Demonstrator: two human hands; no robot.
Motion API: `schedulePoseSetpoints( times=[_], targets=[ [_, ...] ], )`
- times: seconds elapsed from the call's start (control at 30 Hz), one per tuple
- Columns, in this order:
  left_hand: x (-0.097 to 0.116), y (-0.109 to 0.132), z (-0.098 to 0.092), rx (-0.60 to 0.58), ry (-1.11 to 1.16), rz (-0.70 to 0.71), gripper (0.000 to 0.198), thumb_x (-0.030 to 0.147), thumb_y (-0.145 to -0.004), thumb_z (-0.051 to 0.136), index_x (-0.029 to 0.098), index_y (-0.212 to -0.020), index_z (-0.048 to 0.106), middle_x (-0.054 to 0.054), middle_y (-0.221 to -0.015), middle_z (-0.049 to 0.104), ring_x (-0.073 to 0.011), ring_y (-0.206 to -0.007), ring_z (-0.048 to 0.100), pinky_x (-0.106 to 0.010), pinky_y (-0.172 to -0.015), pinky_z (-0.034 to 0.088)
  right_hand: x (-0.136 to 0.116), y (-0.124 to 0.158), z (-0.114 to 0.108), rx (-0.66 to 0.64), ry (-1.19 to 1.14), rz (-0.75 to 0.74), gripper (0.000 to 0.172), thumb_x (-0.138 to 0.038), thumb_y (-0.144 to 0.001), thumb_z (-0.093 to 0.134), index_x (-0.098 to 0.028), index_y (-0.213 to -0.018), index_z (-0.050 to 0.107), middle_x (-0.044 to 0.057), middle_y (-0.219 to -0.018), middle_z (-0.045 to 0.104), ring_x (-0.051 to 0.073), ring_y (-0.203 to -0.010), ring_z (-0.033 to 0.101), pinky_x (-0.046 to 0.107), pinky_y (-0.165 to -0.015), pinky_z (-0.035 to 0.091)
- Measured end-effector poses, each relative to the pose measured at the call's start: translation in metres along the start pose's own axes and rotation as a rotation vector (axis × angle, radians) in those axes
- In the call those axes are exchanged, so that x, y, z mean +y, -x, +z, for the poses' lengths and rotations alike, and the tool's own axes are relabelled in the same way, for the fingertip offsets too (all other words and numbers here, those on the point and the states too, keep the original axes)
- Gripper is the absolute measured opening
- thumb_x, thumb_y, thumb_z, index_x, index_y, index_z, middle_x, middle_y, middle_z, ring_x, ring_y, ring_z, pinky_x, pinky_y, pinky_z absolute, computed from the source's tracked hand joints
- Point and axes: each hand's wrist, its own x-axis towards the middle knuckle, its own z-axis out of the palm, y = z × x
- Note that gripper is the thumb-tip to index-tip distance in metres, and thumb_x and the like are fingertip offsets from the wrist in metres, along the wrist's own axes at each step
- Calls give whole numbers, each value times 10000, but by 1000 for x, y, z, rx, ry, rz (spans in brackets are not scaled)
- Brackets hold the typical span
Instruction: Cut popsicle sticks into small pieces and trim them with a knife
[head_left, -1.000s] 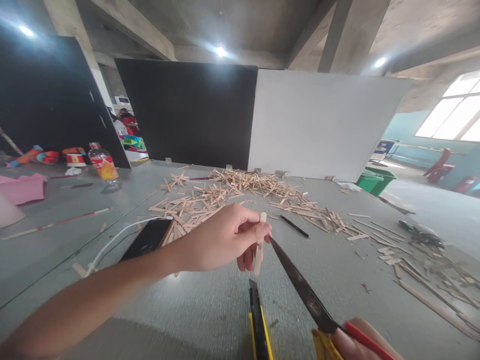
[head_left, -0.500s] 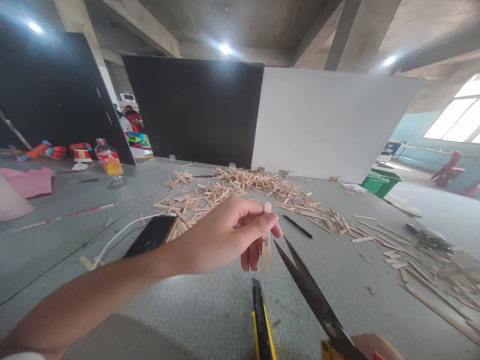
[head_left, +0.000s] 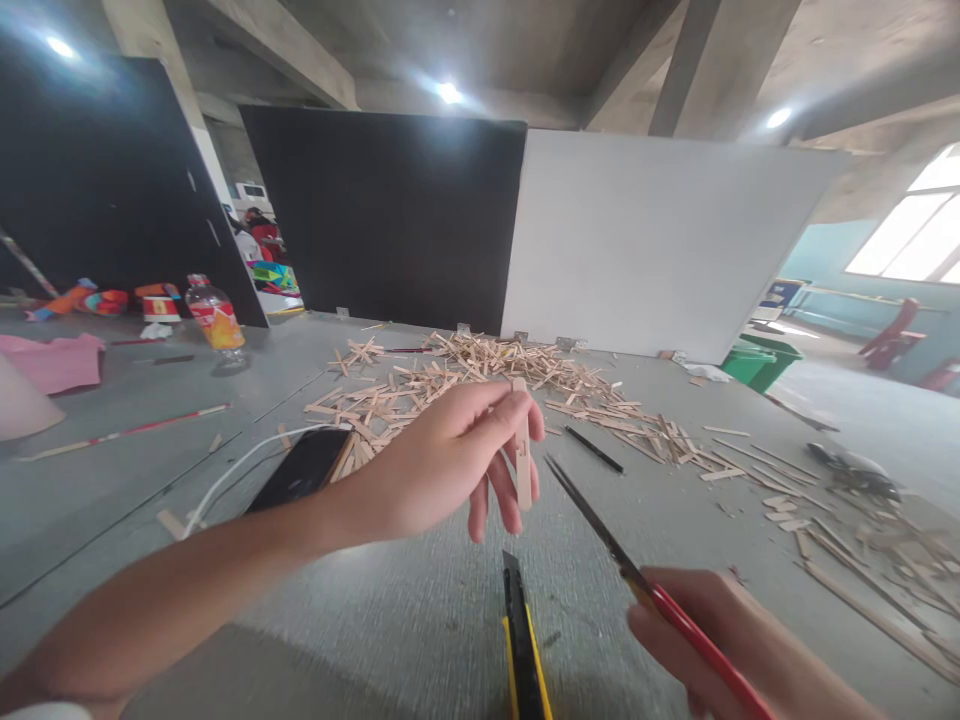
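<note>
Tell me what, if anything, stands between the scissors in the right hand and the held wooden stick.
Only fingertips of the left hand, showing past the wooden stick on the side facing the scissors. Nothing else visible is in that gap.

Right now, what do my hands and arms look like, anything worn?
Your left hand and right hand are bare, with no glove or ring showing. Your left forearm is bare too; a white edge, possibly a sleeve, shows at bottom left.

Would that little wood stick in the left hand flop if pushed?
The wooden stick is probably stiff: it looks straight, pinched near its top by the left hand. It's thin, so likely light and perhaps breakable. Being flat, it'd probably slide, not roll.
</note>
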Motion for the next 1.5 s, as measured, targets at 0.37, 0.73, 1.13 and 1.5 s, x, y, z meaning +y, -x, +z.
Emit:
schedulePoseSetpoints(
  times=[0.37, 0.73, 1.13, 1.5],
  targets=[
    [-51, -36, 1, 15, 15, -31, 216, 254, -980, 630, 249, -1007, 416, 19, -768, 668, -175, -637, 696, -266, -513, 601, 40, -20, -16, -17, 835, -293, 112, -195, -858, 773, -193, -832, 664, 89, -820, 722, 254, -713, 715, 338, -576, 581],
    [-153, -47, 29, 250, 156, -47, 310, 394, -1069, 557, 162, -1273, 532, 28, -807, 624, -79, -487, 570, -189, -428, 493, -18, -8, 67, -145, 1098, -978, 392, -82, -878, 611, -121, -1268, 617, 40, -679, 662, 223, -509, 590, 349, -416, 422],
    [-150, -28, 60, 111, 254, -207, 298, 328, -1027, 546, 256, -1219, 330, 54, -730, 636, -162, -476, 671, -200, -359, 510, 18, -35, 53, 213, -407, -310, 183, -325, -1097, 389, -284, -1275, 381, 0, -913, 604, 127, -571, 586, 231, -461, 497],
    [-154, -14, 70, -52, 267, -209, 202, 350, -1050, 512, 270, -1188, 388, 38, -751, 665, -129, -472, 658, -146, -361, 461, 22, -31, 46, 300, -345, -100, 305, -452, -993, 616, -251, -1212, 686, -24, -648, 670, 142, -447, 552, 252, -405, 433]
  ],
)
